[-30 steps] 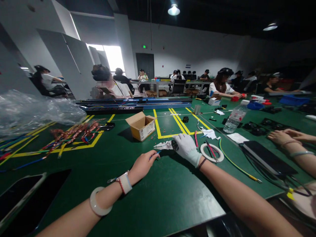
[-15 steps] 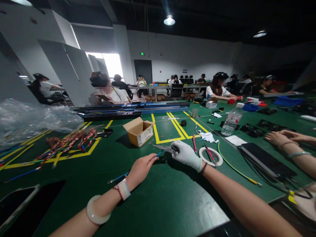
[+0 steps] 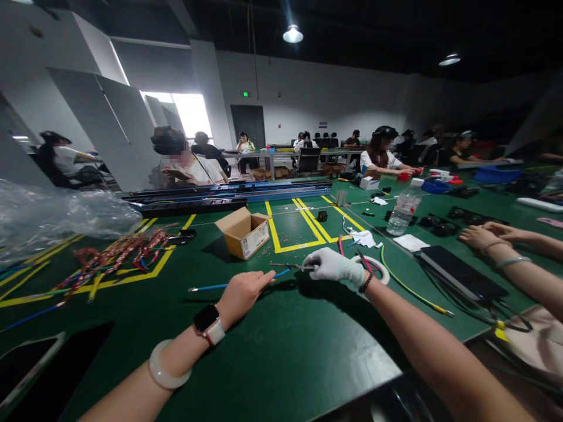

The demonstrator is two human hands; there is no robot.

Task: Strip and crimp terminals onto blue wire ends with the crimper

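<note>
My left hand (image 3: 243,296), bare, pinches a blue cable (image 3: 213,288) near its right end. The cable's other end, tipped with a metal lug, points left just above the green table. In its white glove, my right hand (image 3: 331,265) is closed around wire strippers (image 3: 294,266). Seen nearly edge-on, their flat metal jaws lie by the cable end sticking out past my left fingers. Whether the jaws touch the cable I cannot tell. Under my right wrist, a white tape roll (image 3: 383,271) is partly covered, with red-handled tools beside it.
An open cardboard box (image 3: 244,237) stands beyond my hands, copper scraps beside it. Bundled copper-ended wires (image 3: 118,258) lie left. To the right are a yellow-green cable (image 3: 402,284), a water bottle (image 3: 404,208), a black power bank (image 3: 461,272) and another person's hands (image 3: 488,237).
The wire strippers have turned from showing their flat face to nearly edge-on as my right hand rotated. My left wrist has rolled, showing the watch face, and the blue cable shows more fully.
</note>
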